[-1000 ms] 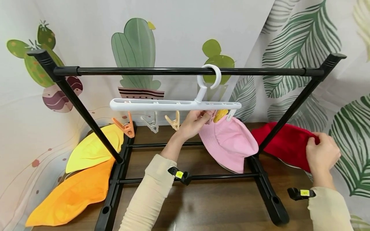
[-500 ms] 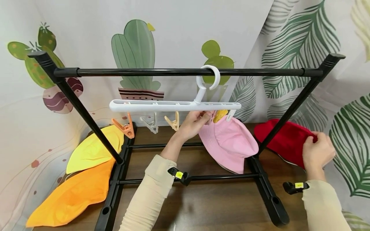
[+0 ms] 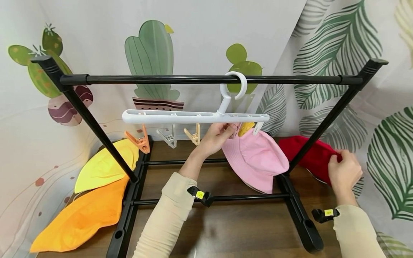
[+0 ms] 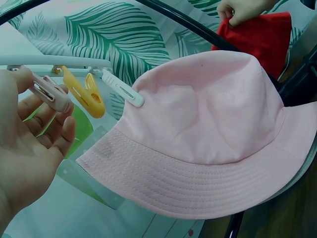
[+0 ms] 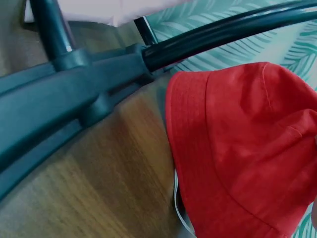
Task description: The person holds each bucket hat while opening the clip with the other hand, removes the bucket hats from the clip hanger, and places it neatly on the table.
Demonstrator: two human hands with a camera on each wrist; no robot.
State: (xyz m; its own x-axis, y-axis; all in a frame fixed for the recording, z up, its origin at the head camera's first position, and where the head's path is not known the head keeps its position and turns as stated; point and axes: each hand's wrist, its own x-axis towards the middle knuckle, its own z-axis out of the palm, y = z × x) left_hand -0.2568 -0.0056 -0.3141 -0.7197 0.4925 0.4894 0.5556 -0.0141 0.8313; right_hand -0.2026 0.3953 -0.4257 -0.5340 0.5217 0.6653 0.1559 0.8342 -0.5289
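Note:
My left hand (image 3: 214,139) pinches a pale pink clothespin (image 4: 55,98) under the right part of a white hanger (image 3: 171,117). Beside that pin, a yellow clothespin (image 4: 93,105) and a white clothespin (image 4: 124,89) hang from the same bar. The white one is clipped onto the crown of a pink bucket hat (image 3: 256,154), which hangs with its brim toward the lower left. My right hand (image 3: 346,172) grips a red bucket hat (image 3: 314,161) by its crown, right of the rack. In the right wrist view the red hat's brim faces left; most of the hand is out of frame.
A black rack's top rail (image 3: 155,79) carries the hanger by its hook. An orange clip (image 3: 140,141), a grey clip (image 3: 170,138) and a beige clip (image 3: 194,135) hang leftward. A yellow hat (image 3: 108,165) and an orange hat (image 3: 82,215) lie at the left.
My right hand has moved left toward the rack, bringing the red bucket hat along. The left hand, the pink clothespin and the pink hat stay where they were.

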